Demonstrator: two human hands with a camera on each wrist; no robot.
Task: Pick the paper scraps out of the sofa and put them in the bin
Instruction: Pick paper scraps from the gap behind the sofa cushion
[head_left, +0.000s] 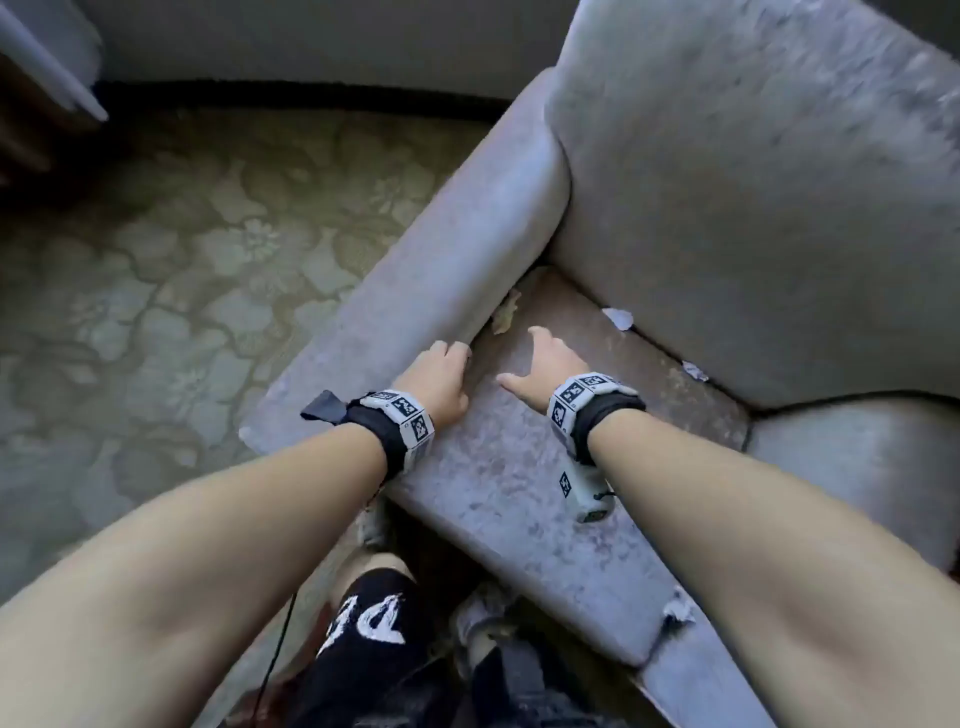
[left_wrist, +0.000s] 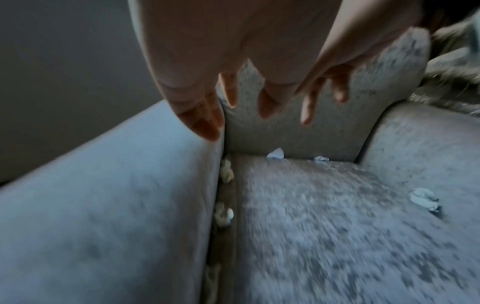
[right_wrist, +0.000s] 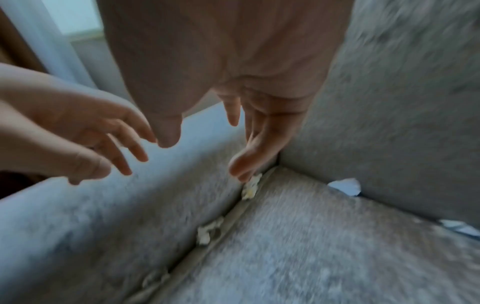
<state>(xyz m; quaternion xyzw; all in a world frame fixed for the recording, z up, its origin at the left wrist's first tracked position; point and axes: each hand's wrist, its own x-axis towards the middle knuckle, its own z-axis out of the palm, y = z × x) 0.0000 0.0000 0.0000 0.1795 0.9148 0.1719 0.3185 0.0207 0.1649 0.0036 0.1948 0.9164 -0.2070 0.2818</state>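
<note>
Lying crumpled and yellowish in the crack between armrest and seat cushion, scraps sit beside the right hand, fingers spread, empty. Left hand rests relaxed on the armrest. White scraps line the far backrest seam.

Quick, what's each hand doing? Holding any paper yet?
Left hand: open, resting on the sofa arm, holding nothing.
Right hand: open, fingers spread, holding nothing.

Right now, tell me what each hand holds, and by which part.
Nothing is held. The left hand rests on the sofa armrest, fingers relaxed. The right hand is open, reaching toward a paper scrap in the crevice.
</note>
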